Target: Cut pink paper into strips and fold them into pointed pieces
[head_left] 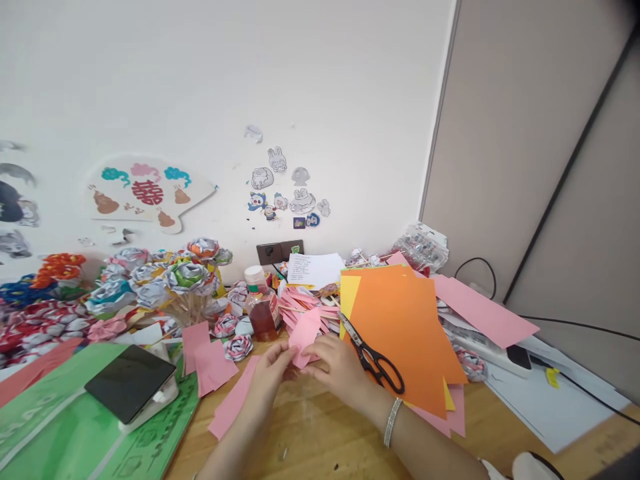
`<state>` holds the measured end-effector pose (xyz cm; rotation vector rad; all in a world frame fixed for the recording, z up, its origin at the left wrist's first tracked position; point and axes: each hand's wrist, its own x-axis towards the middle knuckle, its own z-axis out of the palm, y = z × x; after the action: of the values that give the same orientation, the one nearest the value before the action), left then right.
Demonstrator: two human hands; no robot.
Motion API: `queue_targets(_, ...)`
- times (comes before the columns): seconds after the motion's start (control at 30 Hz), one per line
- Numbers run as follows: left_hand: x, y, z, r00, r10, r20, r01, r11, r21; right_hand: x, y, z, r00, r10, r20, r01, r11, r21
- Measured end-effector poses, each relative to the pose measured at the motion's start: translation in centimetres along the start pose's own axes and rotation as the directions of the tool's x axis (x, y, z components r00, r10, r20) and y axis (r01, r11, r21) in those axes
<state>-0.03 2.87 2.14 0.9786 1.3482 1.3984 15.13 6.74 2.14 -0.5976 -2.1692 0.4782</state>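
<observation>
Between my two hands, a little above the wooden table [310, 427], is a piece of pink paper [306, 328] with its upper part standing up. My left hand [273, 368] pinches its lower left edge. From the other side my right hand [336, 363], with a sparkling bracelet on the wrist, grips the lower right edge with bent fingers. Black-handled scissors [373, 353] lie just right of my right hand on a stack of orange paper [405, 327]. Pink strips [213, 363] lie left of my left hand.
A bottle of reddish-brown liquid [263, 313] stands behind my hands. Paper flowers [185, 277] crowd the back left. A phone [131, 383] rests on a stand over a green board [60, 413]. A power strip [495, 350] and cables lie at right.
</observation>
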Motion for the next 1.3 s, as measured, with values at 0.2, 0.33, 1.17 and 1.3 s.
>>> queue_targets(0.2,-0.5,0.7,0.5,0.996,0.022,0.087,-0.029,0.997,0.078,0.1,0.0,-0.2,0.992,0.118,-0.031,-0.11,0.974,0.197)
queue_targets(0.33,-1.4,1.6,1.1,0.993,0.021,0.113,-0.032,0.995,0.097,0.2,0.0,0.2,0.966,0.254,-0.045,-0.221,0.904,0.365)
queue_targets(1.17,-1.4,1.5,1.8,0.992,-0.003,0.125,-0.009,0.996,0.093,0.5,0.9,-0.1,0.949,0.311,0.055,-0.304,0.852,0.426)
queue_targets(1.3,-1.7,1.9,2.0,0.994,-0.011,0.108,-0.004,0.991,0.136,0.4,1.2,0.3,0.954,0.298,0.031,-0.284,0.867,0.41)
